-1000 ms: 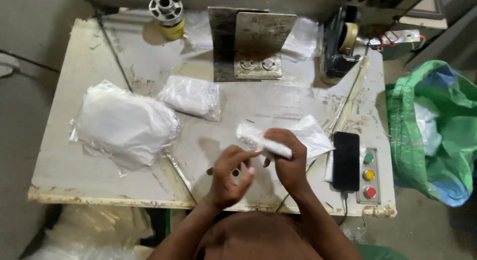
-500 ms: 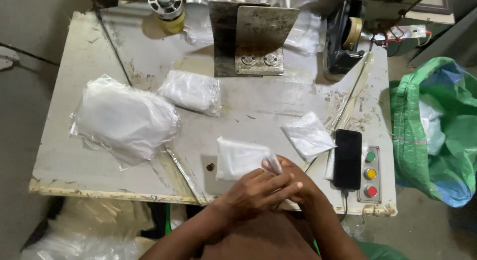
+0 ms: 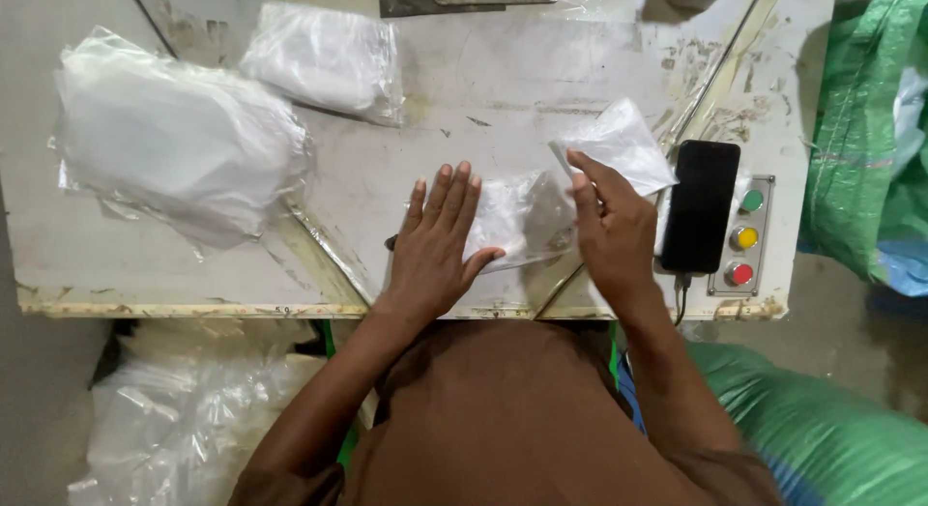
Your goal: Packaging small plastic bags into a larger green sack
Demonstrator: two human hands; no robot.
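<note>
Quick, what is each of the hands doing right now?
Left hand: open, flat on the clear plastic packet.
Right hand: fingers bent, touching the same packet; a grip cannot be told.

Hands now apart: left hand [image 3: 432,250] flat on clear packet [image 3: 519,218], right hand [image 3: 612,237] at its edge.

Counting it up: four clear plastic packets are lying on the worn table [image 3: 464,90], one black phone [image 3: 703,204] is sitting there, three coloured buttons are showing beside it, and two hands are working.
</note>
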